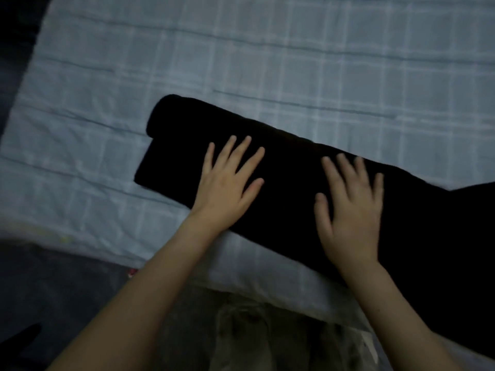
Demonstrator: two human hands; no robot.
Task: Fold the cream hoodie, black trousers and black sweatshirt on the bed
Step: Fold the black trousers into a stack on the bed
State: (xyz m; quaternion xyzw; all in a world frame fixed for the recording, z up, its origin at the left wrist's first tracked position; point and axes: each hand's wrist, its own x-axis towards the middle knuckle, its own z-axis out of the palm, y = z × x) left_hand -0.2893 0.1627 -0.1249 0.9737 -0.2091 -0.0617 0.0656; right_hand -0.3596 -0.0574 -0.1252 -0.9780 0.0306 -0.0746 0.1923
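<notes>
A long black garment, apparently the black trousers, lies across the bed from the centre left toward the lower right. Its left end is folded or rolled back on itself. My left hand lies flat on the garment near that folded end, fingers spread. My right hand presses flat on the cloth further right, fingers apart too. Neither hand grips the fabric. The garment widens at the right frame edge and runs out of view there. The cream hoodie is not in view.
The bed has a pale blue checked sheet with free surface above and left of the garment. Its near edge runs along the bottom, with dark floor at lower left. Some light-coloured fabric shows below the bed edge between my arms.
</notes>
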